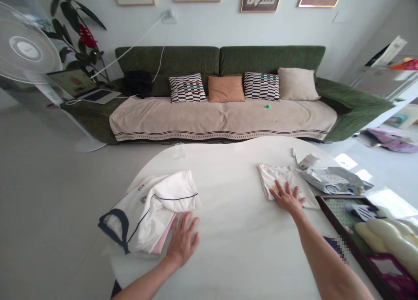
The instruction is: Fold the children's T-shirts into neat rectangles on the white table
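Observation:
On the left of the white table [228, 239] lies a loosely heaped white garment [146, 217] with dark navy trim. A pink cloth [162, 241] shows from beneath its near edge. My left hand [183, 239] is beside this pile, fingers spread, with nothing in its grasp. At the right, a white shirt [267, 176] with a small print lies folded flat. My right hand [289, 197] rests on top of it with fingers spread, covering part of the print.
Right of the folded shirt lie a silver plastic package [336, 180], a white bottle [309, 161] and a pen [294, 156]. A dark-rimmed tray [339, 226] holds assorted items. A clear glass [180, 151] stands at the far edge. Beyond is a green sofa [196, 58].

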`<move>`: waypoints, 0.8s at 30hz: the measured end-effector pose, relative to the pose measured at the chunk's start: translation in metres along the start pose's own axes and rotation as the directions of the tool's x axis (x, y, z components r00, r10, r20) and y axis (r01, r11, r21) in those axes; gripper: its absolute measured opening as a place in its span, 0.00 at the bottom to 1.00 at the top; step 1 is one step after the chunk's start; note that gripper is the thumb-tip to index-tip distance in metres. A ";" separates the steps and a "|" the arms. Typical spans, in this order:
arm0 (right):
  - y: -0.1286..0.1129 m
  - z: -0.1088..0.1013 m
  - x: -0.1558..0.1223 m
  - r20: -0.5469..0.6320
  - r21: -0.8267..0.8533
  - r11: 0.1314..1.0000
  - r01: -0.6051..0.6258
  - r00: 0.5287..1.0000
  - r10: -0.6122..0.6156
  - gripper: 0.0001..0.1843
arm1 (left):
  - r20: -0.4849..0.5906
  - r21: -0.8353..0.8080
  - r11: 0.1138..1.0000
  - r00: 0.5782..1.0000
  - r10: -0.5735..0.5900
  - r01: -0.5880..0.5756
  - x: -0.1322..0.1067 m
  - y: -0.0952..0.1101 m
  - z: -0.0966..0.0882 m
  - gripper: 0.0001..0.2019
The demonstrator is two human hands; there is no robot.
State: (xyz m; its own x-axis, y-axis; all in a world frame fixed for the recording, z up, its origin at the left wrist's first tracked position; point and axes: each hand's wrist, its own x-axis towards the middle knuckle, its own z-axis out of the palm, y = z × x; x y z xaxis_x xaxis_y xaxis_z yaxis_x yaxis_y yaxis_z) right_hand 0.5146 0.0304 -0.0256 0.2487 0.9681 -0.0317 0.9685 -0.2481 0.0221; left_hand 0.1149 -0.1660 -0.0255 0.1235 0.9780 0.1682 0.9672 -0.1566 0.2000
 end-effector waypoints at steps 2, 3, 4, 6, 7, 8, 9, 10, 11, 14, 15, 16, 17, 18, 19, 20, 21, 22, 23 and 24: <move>-0.016 -0.003 -0.013 -0.029 0.076 0.997 -0.008 1.000 0.011 0.31 | 0.010 -0.018 1.000 1.000 -0.013 0.013 0.000 0.001 -0.003 0.20; -0.028 -0.003 -0.027 -0.058 0.110 0.994 -0.004 0.998 0.011 0.30 | 0.016 -0.026 0.999 1.000 -0.018 0.018 0.000 0.002 -0.005 0.20; -0.041 -0.001 -0.045 -0.089 0.133 0.991 0.012 0.996 0.000 0.30 | 0.022 -0.034 0.999 0.999 -0.023 0.024 -0.001 0.003 -0.006 0.20; -0.068 0.007 -0.098 -0.130 0.172 0.981 0.085 0.990 -0.063 0.30 | 0.032 -0.050 0.998 0.999 -0.034 0.035 -0.001 0.005 -0.010 0.20; -0.081 0.012 -0.130 -0.116 0.190 0.968 0.161 0.983 -0.140 0.30 | 0.030 -0.059 0.997 0.999 -0.039 0.041 -0.002 0.006 -0.012 0.20; -0.093 0.017 -0.164 -0.091 0.209 0.948 0.242 0.969 -0.228 0.30 | 0.025 -0.068 0.997 0.999 -0.042 0.044 -0.002 0.006 -0.013 0.20; -0.102 0.022 -0.198 -0.067 0.227 0.927 0.298 0.954 -0.291 0.30 | 0.016 -0.075 0.996 0.999 -0.044 0.045 -0.003 0.007 -0.014 0.20; -0.110 0.027 -0.231 -0.053 0.242 0.916 0.319 0.947 -0.316 0.30 | 0.005 -0.081 0.996 0.999 -0.044 0.045 -0.004 0.007 -0.015 0.20; -0.117 0.030 -0.262 -0.047 0.250 0.914 0.319 0.947 -0.318 0.30 | -0.005 -0.084 0.996 0.999 -0.043 0.043 -0.005 0.007 -0.015 0.20; -0.127 0.030 -0.326 -0.047 0.245 0.920 0.307 0.951 -0.305 0.30 | -0.022 -0.087 0.996 0.999 -0.038 0.036 -0.008 0.007 -0.013 0.19; -0.128 0.028 -0.338 -0.052 0.238 0.922 0.307 0.951 -0.303 0.30 | -0.023 -0.089 0.995 0.999 -0.036 0.033 -0.008 0.007 -0.012 0.19; -0.128 0.025 -0.346 -0.058 0.231 0.922 0.312 0.950 -0.307 0.30 | -0.020 -0.093 0.995 0.999 -0.033 0.031 -0.009 0.007 -0.011 0.19; -0.128 0.022 -0.350 -0.062 0.226 0.920 0.320 0.947 -0.314 0.30 | -0.012 -0.099 0.995 0.999 -0.033 0.032 -0.008 0.007 -0.010 0.19; -0.126 0.019 -0.352 -0.064 0.221 0.918 0.329 0.944 -0.323 0.30 | 0.003 -0.108 0.994 0.999 -0.034 0.034 -0.008 0.008 -0.012 0.19; -0.125 0.016 -0.352 -0.059 0.217 0.916 0.338 0.941 -0.333 0.30 | 0.031 -0.123 0.992 0.999 -0.026 0.029 -0.007 0.009 -0.016 0.19; -0.123 0.014 -0.351 -0.050 0.215 0.914 0.346 0.938 -0.343 0.30 | 0.062 -0.150 0.989 0.998 -0.007 0.016 -0.007 0.009 -0.022 0.18; -0.122 0.011 -0.350 -0.036 0.213 0.912 0.351 0.935 -0.352 0.30 | 0.089 -0.186 0.983 0.996 0.028 -0.011 -0.007 0.009 -0.031 0.18; -0.121 0.009 -0.349 -0.021 0.212 0.911 0.353 0.934 -0.357 0.30 | 0.100 -0.225 0.973 0.992 0.073 -0.049 -0.007 0.007 -0.043 0.17; -0.120 0.008 -0.348 -0.007 0.214 0.910 0.355 0.932 -0.363 0.30 | 0.087 -0.255 0.963 0.990 0.113 -0.087 -0.009 0.004 -0.056 0.16; -0.119 0.007 -0.348 0.005 0.218 0.908 0.358 0.930 -0.368 0.30 | 0.045 -0.263 0.958 0.991 0.127 -0.111 -0.012 -0.002 -0.070 0.16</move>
State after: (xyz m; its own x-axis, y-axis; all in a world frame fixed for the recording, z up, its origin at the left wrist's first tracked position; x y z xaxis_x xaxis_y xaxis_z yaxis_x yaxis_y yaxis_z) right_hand 0.3128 -0.2769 -0.0242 -0.1255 0.9912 -0.0429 0.9713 0.1139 -0.2087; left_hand 0.0959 -0.1873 0.0395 0.2552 0.9554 0.1484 0.8550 -0.2947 0.4267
